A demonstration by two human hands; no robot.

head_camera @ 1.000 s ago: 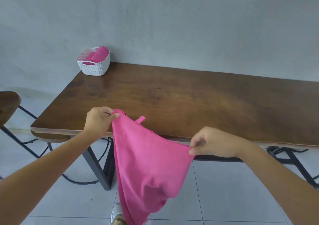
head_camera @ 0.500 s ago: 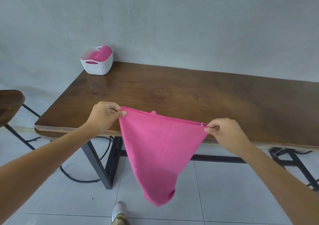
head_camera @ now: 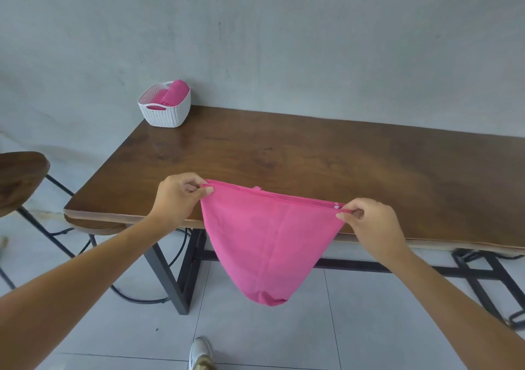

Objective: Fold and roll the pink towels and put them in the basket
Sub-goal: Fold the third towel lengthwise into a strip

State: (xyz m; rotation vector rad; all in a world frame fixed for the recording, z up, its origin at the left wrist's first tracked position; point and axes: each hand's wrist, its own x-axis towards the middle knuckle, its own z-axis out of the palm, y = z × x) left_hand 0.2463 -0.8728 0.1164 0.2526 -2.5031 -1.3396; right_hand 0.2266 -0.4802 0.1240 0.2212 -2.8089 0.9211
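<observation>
Pink terry cloth hangs in the air between two bare hands — the pink towel (head_camera: 270,244) is stretched by its top edge, just in front of the near edge of the wooden table (head_camera: 326,156). The left hand (head_camera: 179,196) pinches one upper corner between thumb and curled fingers; the right hand (head_camera: 369,222) pinches the opposite corner the same way, slightly lower. Between the two grips the top hem runs nearly taut, with a small tab sticking up from it closer to the left grip. Below the grips the cloth sags into a rounded pouch that hangs over the tiled floor (head_camera: 369,327), well apart from it.

Far beyond the left grip, at the back left corner of the table against the grey wall, stands the white basket (head_camera: 166,114) — rolled pink towels (head_camera: 173,94) sit inside it. A wooden stool (head_camera: 20,182) stands left of the left forearm, and a light shoe (head_camera: 200,352) shows on the floor beneath the hanging cloth.
</observation>
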